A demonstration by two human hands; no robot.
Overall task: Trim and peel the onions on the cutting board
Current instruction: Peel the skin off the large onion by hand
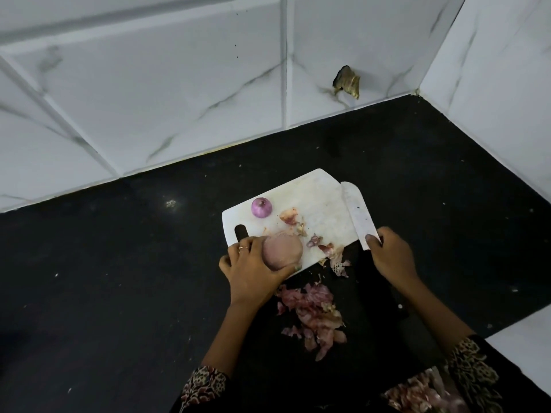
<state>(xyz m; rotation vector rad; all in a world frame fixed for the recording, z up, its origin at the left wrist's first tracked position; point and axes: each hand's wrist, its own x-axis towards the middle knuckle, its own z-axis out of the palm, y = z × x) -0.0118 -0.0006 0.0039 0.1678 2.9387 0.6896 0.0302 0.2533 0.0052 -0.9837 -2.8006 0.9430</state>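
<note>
- While our left hand (253,265) is curling its fingers and thumb around the large, pale pink-brown unpeeled onion (281,252) at the near left edge of the white plastic cutting board (319,204), we are holding it steady against the board.
- Our right hand (389,254) is gripping the broad steel knife (356,211) where blade meets handle, the blade pointing far and lying along the board's right edge, apart from the onion.
- We are leaving the small, shiny purple peeled onion (261,207) at the far left of the board, well apart from both hands.
- We are judging the large onion to be firm and fairly light, round enough to roll, with dry papery skin that is brittle and likely to slide under the fingers; holding it across its widest part, as now, looks safest while the ends are being trimmed.
- We are seeing thin pink-brown skin scraps (311,315) piling on the black stone counter (119,263) just near of the board, with a few lying on the board itself.
</note>
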